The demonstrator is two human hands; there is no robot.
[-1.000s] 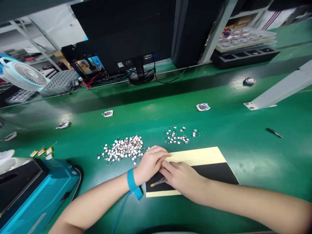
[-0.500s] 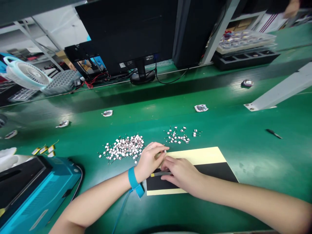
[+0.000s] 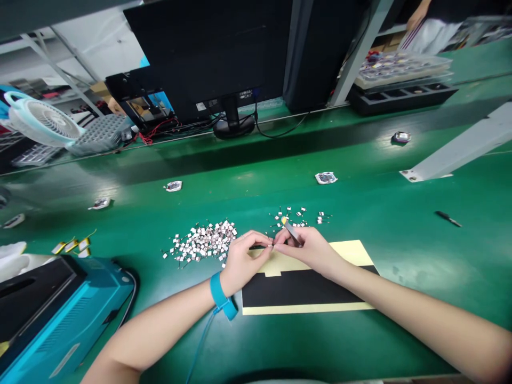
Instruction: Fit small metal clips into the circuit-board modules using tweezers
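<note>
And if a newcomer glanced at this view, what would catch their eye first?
Probably the heap of small white parts on the green bench, just left of the left hand. Next, the bright blue wrist strap on the left arm and the yellow-tipped tool in the right hand. A large dark monitor stands farther back.

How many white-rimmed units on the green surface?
5 visible. Left of the monitor stand: leftmost unit, second unit, third unit. Right of it: fourth unit, beyond the right hand; fifth unit, beyond the foot of the grey post. Others may be hidden.
</note>
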